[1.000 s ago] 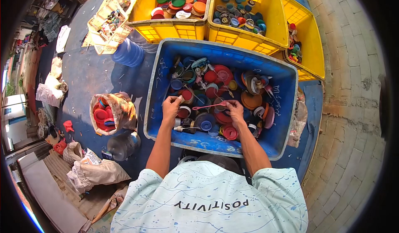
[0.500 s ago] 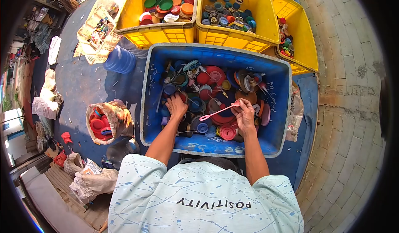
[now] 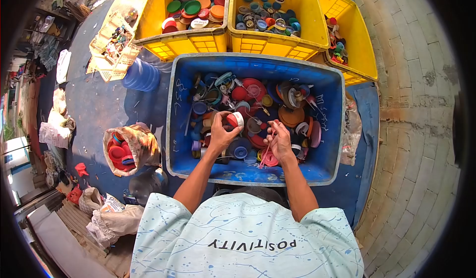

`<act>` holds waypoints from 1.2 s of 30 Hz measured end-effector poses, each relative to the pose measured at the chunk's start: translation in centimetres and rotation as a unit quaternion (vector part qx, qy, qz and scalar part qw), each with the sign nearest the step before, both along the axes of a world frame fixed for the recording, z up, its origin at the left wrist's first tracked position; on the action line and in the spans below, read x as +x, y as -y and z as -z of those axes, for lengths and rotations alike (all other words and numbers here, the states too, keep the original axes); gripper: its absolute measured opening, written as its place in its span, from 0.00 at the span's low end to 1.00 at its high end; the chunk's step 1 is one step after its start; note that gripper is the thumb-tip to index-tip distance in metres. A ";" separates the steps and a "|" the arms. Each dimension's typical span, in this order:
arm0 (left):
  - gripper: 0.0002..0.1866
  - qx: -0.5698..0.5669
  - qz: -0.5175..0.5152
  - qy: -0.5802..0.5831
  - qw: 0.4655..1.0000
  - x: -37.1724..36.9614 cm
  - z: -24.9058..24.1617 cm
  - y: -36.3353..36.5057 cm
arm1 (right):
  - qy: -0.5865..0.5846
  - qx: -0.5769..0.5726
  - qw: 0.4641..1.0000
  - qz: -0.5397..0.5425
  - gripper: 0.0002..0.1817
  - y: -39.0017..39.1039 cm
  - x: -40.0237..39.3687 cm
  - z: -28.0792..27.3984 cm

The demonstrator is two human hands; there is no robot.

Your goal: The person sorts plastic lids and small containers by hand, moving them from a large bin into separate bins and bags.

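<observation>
Over the blue crate [image 3: 174,129] full of mixed plastic caps and lids, my left hand [image 3: 222,135] is closed on a red and white cap [image 3: 235,120]. To its right, my right hand [image 3: 280,142] has its fingers closed around a slim pink plastic stick [image 3: 268,149] with a looped end; part of it is hidden by the fingers. Beneath the hands lie an orange-brown lid [image 3: 291,115], a blue round lid [image 3: 240,148] and several red lids.
Yellow crates beyond hold large colourful lids [image 3: 203,1], small dark caps [image 3: 262,24] and mixed pieces [image 3: 339,55]. At left are a sack [image 3: 147,146] with red lids, a blue water bottle [image 3: 142,74] and a cream basket [image 3: 106,55]. Brick paving [image 3: 411,129] lies right.
My left hand has come up from the pile with the red and white cap. My right hand has shifted slightly left and down, and the pink stick now points downward.
</observation>
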State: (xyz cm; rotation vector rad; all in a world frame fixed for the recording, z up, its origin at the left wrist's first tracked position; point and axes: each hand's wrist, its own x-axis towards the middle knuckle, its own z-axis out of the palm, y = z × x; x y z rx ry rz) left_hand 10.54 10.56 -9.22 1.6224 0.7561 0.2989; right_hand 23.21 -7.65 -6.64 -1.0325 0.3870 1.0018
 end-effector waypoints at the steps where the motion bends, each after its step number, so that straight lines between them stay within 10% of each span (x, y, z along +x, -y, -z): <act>1: 0.31 -0.001 -0.001 0.003 1.000 0.0 -0.1 0.7 | -0.006 0.005 1.000 -0.026 0.10 -0.1 0.0 0.0; 4: 0.30 0.098 0.013 -0.023 0.995 -0.2 1.0 2.0 | 0.064 -0.081 0.989 -0.109 0.12 -0.7 -0.7 1.4; 13: 0.31 -0.252 0.051 0.032 0.966 -0.2 -1.2 2.9 | 0.000 -0.071 0.963 -0.258 0.29 -0.7 -0.3 -1.0; 17: 0.33 -0.323 0.061 0.105 0.939 0.7 -2.5 3.4 | 0.252 -0.042 0.945 -0.207 0.37 -1.5 -2.0 0.6; 27: 0.24 -0.582 0.014 0.223 0.782 1.8 -3.5 2.6 | 0.378 -0.072 0.920 -0.074 0.36 -2.3 -2.9 -1.9; 36: 0.25 -0.560 -0.008 0.233 0.795 2.6 -6.5 4.4 | 0.259 0.028 0.964 -0.051 0.31 -2.3 -2.0 -5.7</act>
